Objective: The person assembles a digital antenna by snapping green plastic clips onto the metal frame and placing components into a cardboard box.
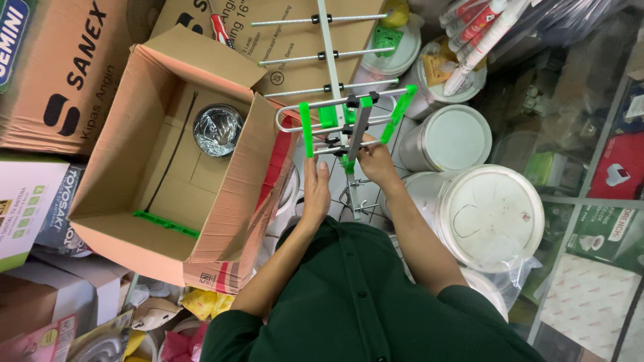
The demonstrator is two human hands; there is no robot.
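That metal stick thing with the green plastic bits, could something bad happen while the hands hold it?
Maybe. The silver metal antenna with green plastic clips has long thin rods that reach over the white round lidded buckets, so a turn might knock the tubes standing there. The left hand and right hand grip close to the folding green clips, so fingers could get pinched. The open brown cardboard box sits right beside the left hand and a rod could snag its flap.

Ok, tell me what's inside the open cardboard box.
Inside the open cardboard box lie a shiny foil-wrapped round object and a green plastic strip along the near wall. The near flap hides the right inner corner.
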